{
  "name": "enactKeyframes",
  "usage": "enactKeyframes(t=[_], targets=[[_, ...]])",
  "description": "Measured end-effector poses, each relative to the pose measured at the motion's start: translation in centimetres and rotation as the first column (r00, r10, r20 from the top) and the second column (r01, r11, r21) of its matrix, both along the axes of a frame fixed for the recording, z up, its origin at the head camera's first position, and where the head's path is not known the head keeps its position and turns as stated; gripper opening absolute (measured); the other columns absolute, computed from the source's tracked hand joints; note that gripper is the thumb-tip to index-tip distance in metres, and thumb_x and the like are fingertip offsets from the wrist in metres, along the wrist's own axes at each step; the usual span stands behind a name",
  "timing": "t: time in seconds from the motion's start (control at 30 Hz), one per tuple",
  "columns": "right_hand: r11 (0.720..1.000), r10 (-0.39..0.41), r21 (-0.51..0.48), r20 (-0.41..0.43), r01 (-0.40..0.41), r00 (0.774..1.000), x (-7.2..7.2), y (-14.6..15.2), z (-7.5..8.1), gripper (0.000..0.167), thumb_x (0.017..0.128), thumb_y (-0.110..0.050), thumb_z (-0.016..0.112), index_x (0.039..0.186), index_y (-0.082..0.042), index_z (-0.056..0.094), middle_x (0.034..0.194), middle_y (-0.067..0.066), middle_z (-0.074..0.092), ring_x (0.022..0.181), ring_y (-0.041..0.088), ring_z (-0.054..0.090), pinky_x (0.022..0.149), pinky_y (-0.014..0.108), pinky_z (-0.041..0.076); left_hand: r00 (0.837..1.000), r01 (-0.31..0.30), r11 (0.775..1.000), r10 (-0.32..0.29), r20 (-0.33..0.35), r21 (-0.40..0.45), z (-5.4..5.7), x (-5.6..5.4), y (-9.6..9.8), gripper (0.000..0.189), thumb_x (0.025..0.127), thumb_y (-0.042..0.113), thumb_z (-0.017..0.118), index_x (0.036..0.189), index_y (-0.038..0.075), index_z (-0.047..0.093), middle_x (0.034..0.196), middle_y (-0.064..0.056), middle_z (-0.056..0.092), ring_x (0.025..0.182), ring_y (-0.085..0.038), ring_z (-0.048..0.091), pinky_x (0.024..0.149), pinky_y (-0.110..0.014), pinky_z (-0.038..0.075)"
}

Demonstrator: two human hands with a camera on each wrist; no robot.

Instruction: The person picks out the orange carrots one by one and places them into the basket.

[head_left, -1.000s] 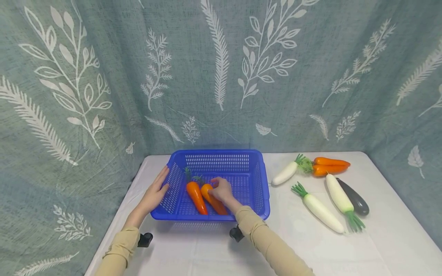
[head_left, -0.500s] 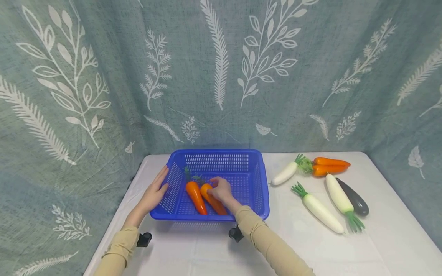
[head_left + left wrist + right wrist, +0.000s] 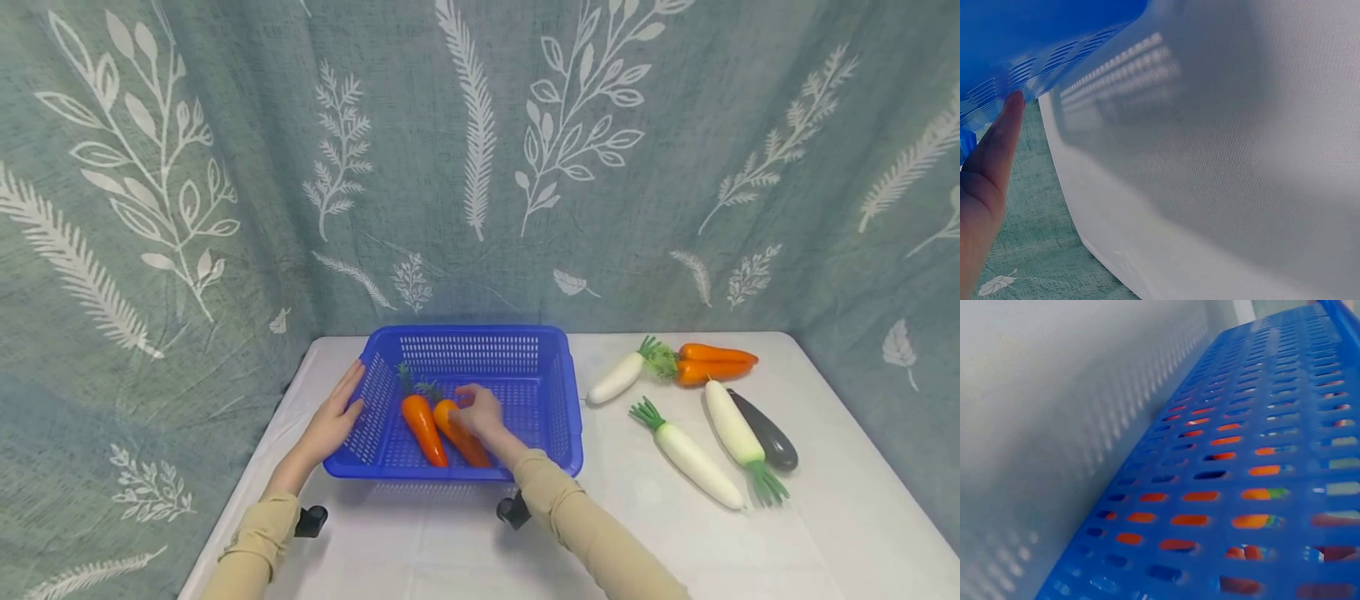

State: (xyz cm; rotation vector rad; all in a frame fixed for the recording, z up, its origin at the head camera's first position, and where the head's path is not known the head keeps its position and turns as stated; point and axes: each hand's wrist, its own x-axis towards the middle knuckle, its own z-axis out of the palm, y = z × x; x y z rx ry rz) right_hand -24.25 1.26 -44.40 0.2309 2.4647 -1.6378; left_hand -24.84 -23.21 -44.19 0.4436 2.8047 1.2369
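A blue perforated basket (image 3: pixel 555 392) stands on the table with two orange carrots inside. My left hand (image 3: pixel 333 421) rests along the basket's left side, fingers straight. In the left wrist view its thumb (image 3: pixel 999 147) lies against the slotted blue wall (image 3: pixel 1041 37). My right hand (image 3: pixel 483 414) reaches over the front rim and pinches the right-hand carrot (image 3: pixel 468 448) near its leafy top, finger and thumb curled. Just left of it lies the other carrot (image 3: pixel 423 429). Through the slots of the basket's front wall (image 3: pixel 1175 440), the right wrist view shows orange pieces; most of that hand is hidden.
On the table's right side lie a small white radish (image 3: pixel 617 379), two carrots (image 3: pixel 716 372) side by side, two longer white radishes, one front (image 3: pixel 697 462) and one behind (image 3: pixel 733 423), and a dark eggplant (image 3: pixel 772 437). A patterned curtain (image 3: pixel 450 208) hangs behind the white tabletop (image 3: pixel 420 550).
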Motion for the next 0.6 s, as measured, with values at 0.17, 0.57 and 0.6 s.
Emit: enactKeyframes(t=[0.17,0.57,0.6], targets=[[0.999,0.035,-0.003,-0.045,-0.035,0.998,0.2,0.5,0.5,0.039,0.076,0.001,0.071,0.115,0.002,0.063,0.112,0.023,0.065,0.100,0.035,0.063,0.078,0.036,0.057,1.000,0.002,1.000,-0.002,-0.007,-0.007,0.0,0.1,0.0,0.054,0.098,0.002,0.037,0.149,-0.004,0.018,0.158,-0.022,0.010,0.144,-0.046,0.010,0.116,-0.061,0.012],[0.986,0.159,-0.041,-0.102,-0.164,0.982,1.3,2.5,1.6,0.044,0.077,-0.005,0.072,0.119,0.004,0.060,0.116,0.024,0.064,0.107,0.037,0.062,0.088,0.041,0.055,1.000,0.007,1.000,-0.007,-0.008,0.000,-0.2,0.0,-0.2,0.054,0.098,0.002,0.037,0.149,-0.005,0.019,0.157,-0.023,0.010,0.143,-0.046,0.010,0.115,-0.061,0.012],[0.984,0.164,-0.045,-0.107,-0.170,0.981,1.3,2.7,1.7,0.044,0.078,-0.006,0.072,0.119,0.004,0.060,0.116,0.024,0.064,0.107,0.037,0.062,0.088,0.041,0.055,1.000,0.006,1.000,-0.006,-0.008,0.003,-0.2,0.0,-0.1,0.054,0.098,0.002,0.037,0.148,-0.005,0.019,0.157,-0.023,0.010,0.144,-0.046,0.010,0.115,-0.061,0.012]])
